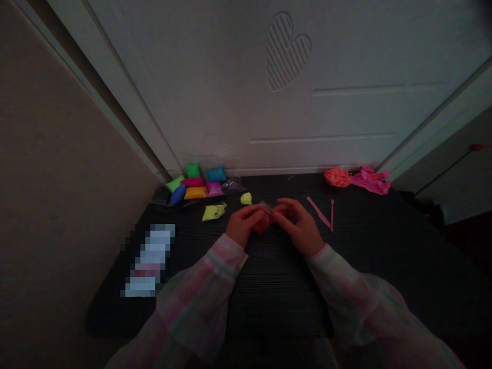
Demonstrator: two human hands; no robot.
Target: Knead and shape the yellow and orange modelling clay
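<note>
Two bare hands: close together above the middle of the dark wood-grained surface (277, 292), both emerging from loose pale sleeves with pink and blue-green patches (226, 261).

Left hand (242, 226): thumb and fingers closed on a small red-orange plastic packet (262, 225), gripping its left side.

Right hand (300, 228): thumb and forefinger bent towards the clear plastic end (266, 207) of the packet; too dim to tell whether closed on it.

Red-orange packet: between both hands, clear end uppermost in view.

Beyond the left hand: small rounded pale-yellow lump (246, 198); to its left, a crumpled yellow packet with dark marks (212, 212), lying flat.

Back left: clear plastic bag (233, 183) around pillow-shaped packets (196, 192) in greens, blues, crimson, purple and orange-yellow.

Right of the right hand: flat pink strip-like tool (318, 211), lying aslant, and slim pink rod (332, 215), with near ends close together.

Back right: ruffled orange bundle (337, 177) beside a crumpled bright-pink piece (371, 180).

Near left: pale oblong shape (149, 261), blurred into blocks.

Behind the surface: white panel (346, 118) with striped heart reliefs (287, 54).
</note>
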